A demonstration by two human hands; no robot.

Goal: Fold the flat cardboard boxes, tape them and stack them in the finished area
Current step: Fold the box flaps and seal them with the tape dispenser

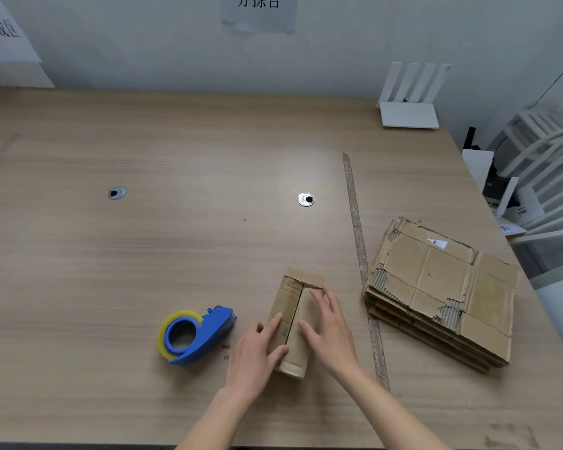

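1. Near the front edge of the light wood-grain table [143, 254] stands a small folded brown cardboard box [293, 323], its two top flaps meeting along a dark centre seam
2. Left hand [257, 352] lies on the box's left flap, fingers straight and pressing down, thumb at the near left edge
3. Right hand [330, 332] lies flat on the right flap, fingers spread and straight, fingertips near the far end of the seam
4. Just left of the box rests a blue tape dispenser with a yellowish roll [194, 336], apart from both hands
5. Right of the box runs a long strip of worn tape [359, 254] stuck to the table, and beyond it sits a stack of flat, tattered brown cardboard sheets [442, 293]
6. Against the far wall stands a white router with four antennas [410, 102]
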